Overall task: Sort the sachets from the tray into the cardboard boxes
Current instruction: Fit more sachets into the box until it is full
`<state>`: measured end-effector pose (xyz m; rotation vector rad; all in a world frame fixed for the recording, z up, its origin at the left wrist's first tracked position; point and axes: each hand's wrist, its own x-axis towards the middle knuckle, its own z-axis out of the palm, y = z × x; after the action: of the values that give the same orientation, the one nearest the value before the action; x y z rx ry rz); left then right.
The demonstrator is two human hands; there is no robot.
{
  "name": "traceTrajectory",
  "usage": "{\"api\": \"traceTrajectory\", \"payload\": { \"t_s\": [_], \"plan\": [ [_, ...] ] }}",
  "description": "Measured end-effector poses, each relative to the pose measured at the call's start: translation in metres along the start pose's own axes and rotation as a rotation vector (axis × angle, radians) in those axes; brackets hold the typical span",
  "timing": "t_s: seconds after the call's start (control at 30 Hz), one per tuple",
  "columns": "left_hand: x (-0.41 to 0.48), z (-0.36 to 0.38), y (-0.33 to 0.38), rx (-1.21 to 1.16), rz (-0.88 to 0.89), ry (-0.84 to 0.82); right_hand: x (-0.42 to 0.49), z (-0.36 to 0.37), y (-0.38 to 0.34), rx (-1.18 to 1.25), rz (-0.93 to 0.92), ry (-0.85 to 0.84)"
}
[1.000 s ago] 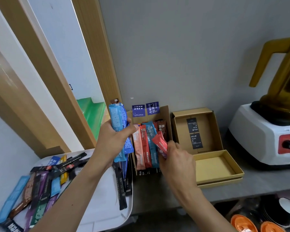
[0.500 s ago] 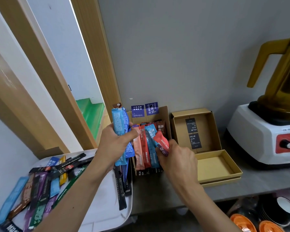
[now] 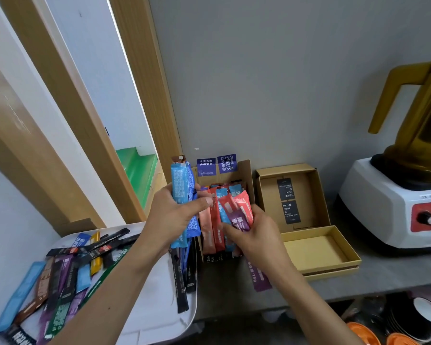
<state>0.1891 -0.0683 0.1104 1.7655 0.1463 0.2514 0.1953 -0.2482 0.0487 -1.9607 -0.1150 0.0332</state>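
Observation:
My left hand (image 3: 171, 217) grips a bunch of blue sachets (image 3: 182, 192), held upright just left of the filled cardboard box (image 3: 246, 175). That box holds several red, pink and blue sachets (image 3: 215, 220) standing on end. My right hand (image 3: 254, 235) holds a red sachet (image 3: 241, 205) and a purple sachet (image 3: 239, 221) at the box's front right; the purple one's lower end hangs below my wrist. A white tray (image 3: 157, 295) at lower left carries several loose sachets (image 3: 67, 270). An open empty cardboard box (image 3: 319, 247) stands to the right.
A white blender base with an amber jug (image 3: 408, 170) stands at the far right on the grey counter (image 3: 396, 270). The grey wall is close behind the boxes. Cups and orange dishes (image 3: 408, 322) sit below the counter edge. A wooden door frame rises at left.
My right hand now holds a purple sachet together with the red one and has shifted slightly right. My left hand keeps the blue bunch in about the same place.

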Motion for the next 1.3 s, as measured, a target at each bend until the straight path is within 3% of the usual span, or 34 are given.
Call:
{"api": "traceTrajectory", "payload": {
  "t_s": [0.1, 0.33, 0.5, 0.7, 0.97, 1.3],
  "plan": [
    [0.000, 0.001, 0.002, 0.001, -0.012, -0.030, -0.002, -0.003, -0.002, 0.283, 0.022, -0.184],
    [0.001, 0.002, 0.005, 0.031, -0.018, -0.057, -0.007, -0.006, -0.007, 0.395, -0.106, -0.310],
    [0.005, -0.004, 0.006, -0.026, 0.039, 0.074, -0.009, -0.013, -0.006, 0.528, -0.082, -0.341],
    [0.011, -0.008, 0.011, -0.138, 0.026, 0.068, -0.002, -0.019, -0.004, 0.607, 0.072, -0.337],
    [0.005, -0.004, 0.017, -0.115, 0.049, 0.061, -0.001, -0.012, -0.004, 0.419, -0.017, -0.118],
    [0.011, -0.004, 0.004, 0.002, 0.141, 0.126, 0.001, -0.011, -0.002, 0.140, -0.065, -0.115]
  ]
}}
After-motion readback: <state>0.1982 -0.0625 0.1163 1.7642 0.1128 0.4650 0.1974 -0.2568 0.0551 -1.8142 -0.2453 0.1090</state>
